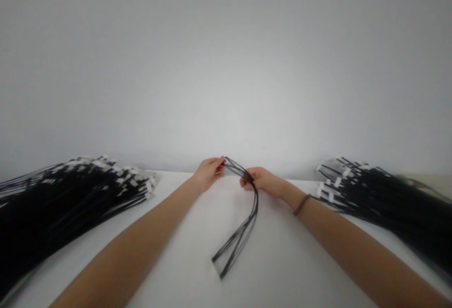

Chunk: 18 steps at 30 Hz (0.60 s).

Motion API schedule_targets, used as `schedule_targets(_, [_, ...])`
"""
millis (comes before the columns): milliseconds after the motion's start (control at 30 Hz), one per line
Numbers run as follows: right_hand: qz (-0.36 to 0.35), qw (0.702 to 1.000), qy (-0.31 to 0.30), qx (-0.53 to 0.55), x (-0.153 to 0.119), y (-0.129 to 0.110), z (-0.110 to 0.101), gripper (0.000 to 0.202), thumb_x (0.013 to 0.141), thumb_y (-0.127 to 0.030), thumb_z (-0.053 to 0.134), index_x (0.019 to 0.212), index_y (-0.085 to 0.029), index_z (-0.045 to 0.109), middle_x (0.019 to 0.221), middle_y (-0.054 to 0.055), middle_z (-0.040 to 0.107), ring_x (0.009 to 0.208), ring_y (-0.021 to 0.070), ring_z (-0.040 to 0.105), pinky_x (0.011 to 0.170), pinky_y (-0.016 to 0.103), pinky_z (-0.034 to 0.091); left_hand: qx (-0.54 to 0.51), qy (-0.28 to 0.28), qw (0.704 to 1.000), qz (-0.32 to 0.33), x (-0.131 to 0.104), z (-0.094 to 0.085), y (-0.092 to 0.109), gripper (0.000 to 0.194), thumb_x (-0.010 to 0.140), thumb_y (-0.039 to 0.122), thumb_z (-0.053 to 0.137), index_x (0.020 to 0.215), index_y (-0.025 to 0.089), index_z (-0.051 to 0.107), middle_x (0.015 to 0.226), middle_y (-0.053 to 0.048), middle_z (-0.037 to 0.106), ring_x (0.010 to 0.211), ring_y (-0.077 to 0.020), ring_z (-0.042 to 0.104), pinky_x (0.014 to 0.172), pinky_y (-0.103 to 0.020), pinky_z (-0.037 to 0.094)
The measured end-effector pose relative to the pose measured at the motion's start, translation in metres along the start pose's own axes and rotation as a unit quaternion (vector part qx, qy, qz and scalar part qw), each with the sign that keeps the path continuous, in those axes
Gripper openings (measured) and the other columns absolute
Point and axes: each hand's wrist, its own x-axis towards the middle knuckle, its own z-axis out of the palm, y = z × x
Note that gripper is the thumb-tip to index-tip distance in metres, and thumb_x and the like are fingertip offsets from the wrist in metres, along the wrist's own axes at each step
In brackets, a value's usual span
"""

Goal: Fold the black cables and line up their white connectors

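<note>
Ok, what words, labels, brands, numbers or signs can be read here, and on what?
None can be read.
Black cables in left hand and right hand: no text visible.
White ends of the left pile and right pile: too blurred to tell if marked.

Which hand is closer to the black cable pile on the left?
The left hand. It's to the right of that pile, not touching it. The right hand is farther right, past the left one.

Wires obstruct middle; room beside them, cable piles flanking.
</note>
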Motion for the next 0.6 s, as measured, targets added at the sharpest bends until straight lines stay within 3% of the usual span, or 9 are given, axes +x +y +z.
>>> schedule_targets(267, [0.007, 0.999, -0.041, 0.026, -0.001, -0.002, 0.0, 0.019, 0.054, -0.017, 0.064, 0.065, -0.012, 0.049, 0.065, -0.001, 0.054, 0.059, 0.0072, 0.048, 0.06, 0.02, 0.035, -0.018, 0.173, 0.985, -0.011, 0.01, -0.053, 0.028, 0.014, 0.062, 0.022, 0.061, 0.064, 0.01, 0.055, 0.048, 0.002, 0.047, 0.042, -0.0052, 0.043, 0.041, -0.017, 0.035])
schedule_targets(433, [0.016, 0.995, -0.074, 0.071, 0.0, -0.002, 0.001, 0.024, 0.056, -0.015, 0.063, 0.062, -0.014, 0.04, 0.061, -0.002, 0.052, 0.057, 0.0071, 0.049, 0.058, 0.019, 0.035, -0.071, 0.213, 0.974, 0.021, 0.01, -0.068, 0.047, 0.008, 0.066, 0.017, 0.055, 0.062, 0.011, 0.052, 0.045, 0.003, 0.045, 0.039, -0.0045, 0.042, 0.038, -0.016, 0.035])
schedule_targets(600, [0.024, 0.994, -0.08, 0.063, 0.002, -0.001, 0.002, 0.021, 0.058, -0.015, 0.061, 0.063, -0.014, 0.04, 0.063, -0.002, 0.051, 0.059, 0.0072, 0.05, 0.058, 0.019, 0.036, -0.137, 0.212, 0.966, 0.057, 0.01, -0.072, 0.071, 0.01, 0.069, 0.014, 0.052, 0.06, 0.011, 0.051, 0.046, 0.003, 0.044, 0.037, -0.0036, 0.04, 0.036, -0.015, 0.035])
